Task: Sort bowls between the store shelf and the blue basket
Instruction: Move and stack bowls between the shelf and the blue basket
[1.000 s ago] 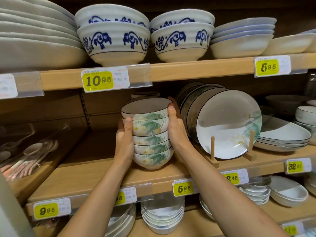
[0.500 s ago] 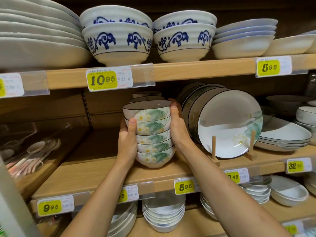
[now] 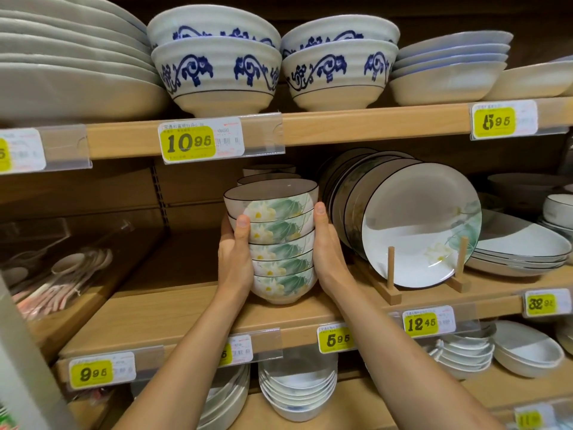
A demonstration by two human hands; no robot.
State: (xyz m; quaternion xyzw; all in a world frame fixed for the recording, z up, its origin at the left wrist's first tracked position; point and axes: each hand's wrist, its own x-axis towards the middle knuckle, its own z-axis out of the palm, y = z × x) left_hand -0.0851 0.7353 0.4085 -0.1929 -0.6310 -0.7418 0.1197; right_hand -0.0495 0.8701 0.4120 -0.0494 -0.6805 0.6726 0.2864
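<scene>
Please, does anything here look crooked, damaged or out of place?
Only the top bowl of the floral stack held between the left hand and right hand: it sits tilted, not nested level. Nothing looks broken or spilled.

Both hands are gripping a stack of five white ceramic bowls with green-and-yellow lotus print from opposite sides. The left hand is wrapping the left side, thumb lying on the second bowl from the top. The right hand is pressing the right side, thumb reaching the top bowl. The stack is sitting at the light wooden middle shelf; can't tell if the base is touching. White dark-rimmed lotus plates are standing on edge in a wooden peg rack just right of the stack. White bowls with blue scroll pattern are sitting on the shelf above.
</scene>
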